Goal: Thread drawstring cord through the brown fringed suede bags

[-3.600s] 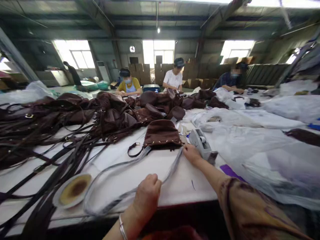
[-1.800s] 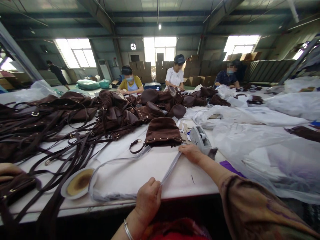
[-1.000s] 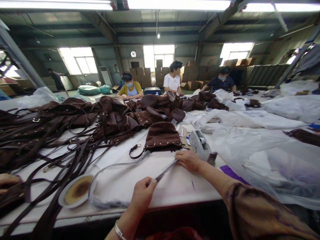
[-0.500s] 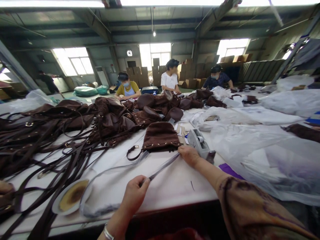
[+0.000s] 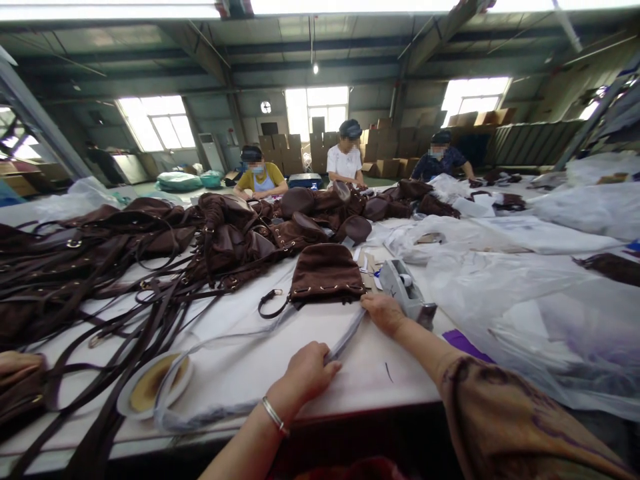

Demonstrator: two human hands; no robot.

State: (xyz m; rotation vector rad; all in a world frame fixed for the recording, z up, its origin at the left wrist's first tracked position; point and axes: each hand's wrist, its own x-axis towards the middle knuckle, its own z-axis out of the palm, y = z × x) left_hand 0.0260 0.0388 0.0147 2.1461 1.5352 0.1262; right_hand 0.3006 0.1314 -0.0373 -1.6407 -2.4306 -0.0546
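A long strap wrapped in clear plastic [image 5: 345, 343] lies across the white table [image 5: 280, 327] and runs up to a small brown suede bag [image 5: 325, 270]. My left hand [image 5: 307, 373], with a bracelet on its wrist, is closed on the strap near the table's front edge. My right hand [image 5: 383, 312] pinches the same strap farther up, just below the bag and beside a grey tape dispenser [image 5: 407, 293]. The strap loops away to the left toward a roll of tape [image 5: 153, 387].
Piles of brown bags and loose straps [image 5: 125, 267] cover the table's left and middle. Clear plastic bags [image 5: 525, 293] spread over the right side. Three people sit at the far end; another person's hand [image 5: 15, 363] rests on a bag at the left edge. Cartons stack along the back wall.
My left hand has slid forward along the wrapped strap toward my right hand, and the strap between them now lies slack on the table. My right hand has stayed by the bag.
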